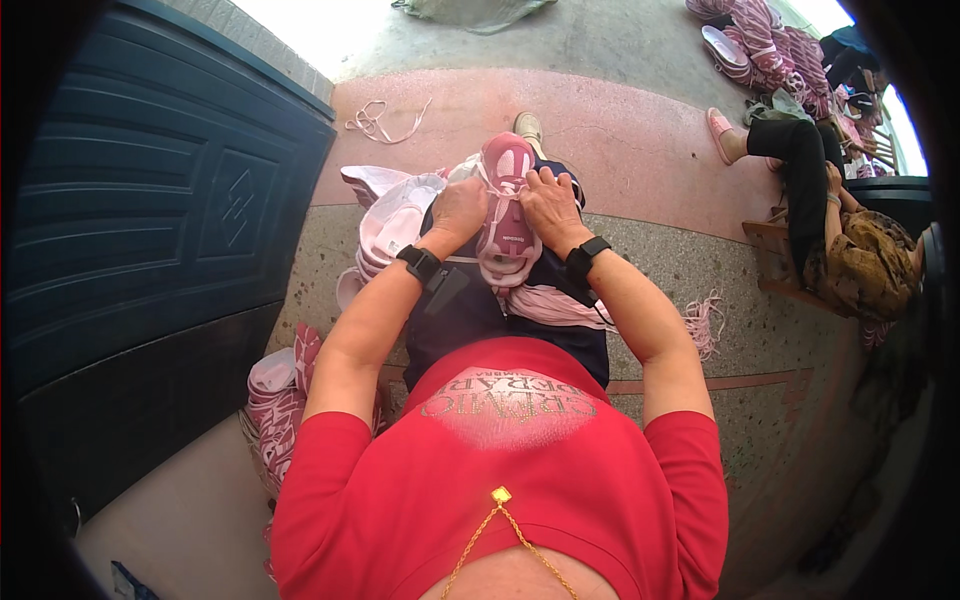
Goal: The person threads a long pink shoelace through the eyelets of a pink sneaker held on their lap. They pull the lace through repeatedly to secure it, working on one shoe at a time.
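A pink and white sneaker upper (507, 240) rests across my lap, its toe pointing away from me. White shoelace (503, 190) crosses its front between my two hands. My left hand (461, 212) is closed at the left side of the lacing, fingers curled in on the lace. On the other side, my right hand (551, 207) pinches the lace, thumb and fingers together. The fingertips of both hands are partly hidden. Loose pink laces (555, 306) lie over my thigh below the upper.
Beside my left arm is a stack of white-lined uppers (393, 228); another pink pile (272, 400) stands lower left. A blue door (190, 190) bounds the left. Loose laces (388, 122) lie on the floor ahead. Another person (790, 165) sits at the right near more pink uppers (765, 50).
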{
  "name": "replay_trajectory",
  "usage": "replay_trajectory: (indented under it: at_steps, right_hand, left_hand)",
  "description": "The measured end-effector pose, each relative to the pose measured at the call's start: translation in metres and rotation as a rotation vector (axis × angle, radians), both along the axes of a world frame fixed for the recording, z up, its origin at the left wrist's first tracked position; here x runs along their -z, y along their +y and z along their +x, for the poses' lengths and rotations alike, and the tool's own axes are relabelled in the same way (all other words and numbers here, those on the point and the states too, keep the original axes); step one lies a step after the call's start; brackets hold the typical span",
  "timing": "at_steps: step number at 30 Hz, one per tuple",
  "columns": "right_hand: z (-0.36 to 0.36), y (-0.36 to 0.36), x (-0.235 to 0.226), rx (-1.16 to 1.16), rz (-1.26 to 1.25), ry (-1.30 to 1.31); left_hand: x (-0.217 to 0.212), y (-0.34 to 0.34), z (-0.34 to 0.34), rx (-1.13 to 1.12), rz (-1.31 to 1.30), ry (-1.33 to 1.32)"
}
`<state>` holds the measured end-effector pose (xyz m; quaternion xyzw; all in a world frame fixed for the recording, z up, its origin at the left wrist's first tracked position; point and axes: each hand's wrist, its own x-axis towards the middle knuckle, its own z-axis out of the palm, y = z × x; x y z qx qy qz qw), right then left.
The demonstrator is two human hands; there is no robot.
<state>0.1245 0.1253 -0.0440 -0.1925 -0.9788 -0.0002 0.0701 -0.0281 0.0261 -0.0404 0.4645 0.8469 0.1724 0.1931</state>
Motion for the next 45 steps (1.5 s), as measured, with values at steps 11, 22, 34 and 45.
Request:
replay_trajectory:
  at_steps: [11,22,34,45]
  right_hand:
    - [0.002,0.004,0.000,-0.081,-0.036,0.131]
    - [0.005,0.012,-0.006,-0.280,-0.131,0.359]
    - [-0.021,-0.004,-0.015,-0.084,-0.565,0.284]
    - [-0.021,0.004,-0.040,0.369,-0.944,0.284]
  left_hand:
    - [-0.017,0.018,-0.016,-0.153,0.262,-0.003]
    - [0.003,-0.008,-0.015,-0.101,0.097,-0.255]
    - [0.000,0.001,-0.015,0.015,0.115,-0.106]
    - [-0.016,-0.011,0.000,0.187,0.066,0.253]
